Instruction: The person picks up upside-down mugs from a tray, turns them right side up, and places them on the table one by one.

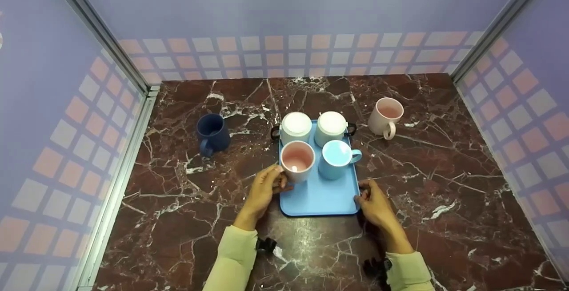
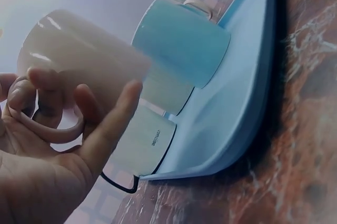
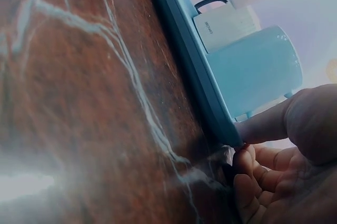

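Gripping the pink mug (image 1: 298,171) by its handle (image 2: 50,133), the left hand (image 1: 263,189) has fingers curled through and around the loop, while one digit lies along the mug's lower wall. That mug is over the left side of the blue tray (image 1: 320,200), mouth up, its base apart from the tray surface as seen from the left wrist. The right hand (image 1: 375,202) pinches the tray's right edge toward the near corner, thumb at the rim and the other fingers bent in against the edge below it.

Both forearms reach in from the near side and slant inward, the left one toward far right, the right one toward far left. Pale yellow-green sleeves (image 1: 235,246) end short of the wrists. The left palm faces its wrist camera.

Two upside-down mugs, the left white mug (image 1: 296,126) and the right white mug (image 1: 331,126), occupy the tray's far end, their black handles pointing outward. The light blue mug (image 1: 334,166) stands just nearer on the right, handle to the right. On the marbled table (image 1: 178,220), a dark blue mug (image 1: 218,137) stands left of the tray and a pale pink mug (image 1: 380,121) far right. Small dark lettering (image 2: 156,137) marks the left white mug, too tiny to read surely.
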Demonstrator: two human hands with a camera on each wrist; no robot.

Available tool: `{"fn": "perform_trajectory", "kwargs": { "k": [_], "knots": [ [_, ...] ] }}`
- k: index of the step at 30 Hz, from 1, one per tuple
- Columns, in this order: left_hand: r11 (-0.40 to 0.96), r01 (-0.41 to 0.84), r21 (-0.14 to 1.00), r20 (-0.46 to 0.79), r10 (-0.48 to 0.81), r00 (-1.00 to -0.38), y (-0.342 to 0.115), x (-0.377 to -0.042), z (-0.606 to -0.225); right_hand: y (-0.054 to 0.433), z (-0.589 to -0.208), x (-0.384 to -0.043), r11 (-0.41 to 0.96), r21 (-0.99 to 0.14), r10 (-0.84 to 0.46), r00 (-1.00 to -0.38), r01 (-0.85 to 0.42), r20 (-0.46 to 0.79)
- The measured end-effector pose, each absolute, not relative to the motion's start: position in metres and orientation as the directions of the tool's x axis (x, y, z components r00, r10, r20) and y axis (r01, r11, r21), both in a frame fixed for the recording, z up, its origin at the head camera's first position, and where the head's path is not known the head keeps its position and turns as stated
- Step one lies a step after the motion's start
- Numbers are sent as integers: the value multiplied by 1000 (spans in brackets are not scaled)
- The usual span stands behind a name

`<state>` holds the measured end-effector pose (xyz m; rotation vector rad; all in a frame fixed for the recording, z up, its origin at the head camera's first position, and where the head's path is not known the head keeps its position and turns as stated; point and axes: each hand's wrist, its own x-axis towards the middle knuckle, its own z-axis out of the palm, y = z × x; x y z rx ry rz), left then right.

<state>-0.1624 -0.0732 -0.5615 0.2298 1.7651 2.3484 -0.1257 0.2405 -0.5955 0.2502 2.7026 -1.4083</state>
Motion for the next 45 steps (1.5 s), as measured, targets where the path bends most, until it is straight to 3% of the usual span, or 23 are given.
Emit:
{"fn": "perform_trajectory", "kwargs": {
  "k": [11,23,45],
  "knots": [
    [-300,20,954,23,7,-1000,-91,-173,-560,240,-597,-124,579,-798,112,-985,170,-128],
    [-406,31,913,-57,-204,-977,-98,-189,-561,240,-597,-124,586,-789,124,-983,183,-136],
    [-493,-18,870,-179,-282,-943,-113,-234,-582,240,-598,-125,582,-791,124,-982,189,-144]
  ]
}}
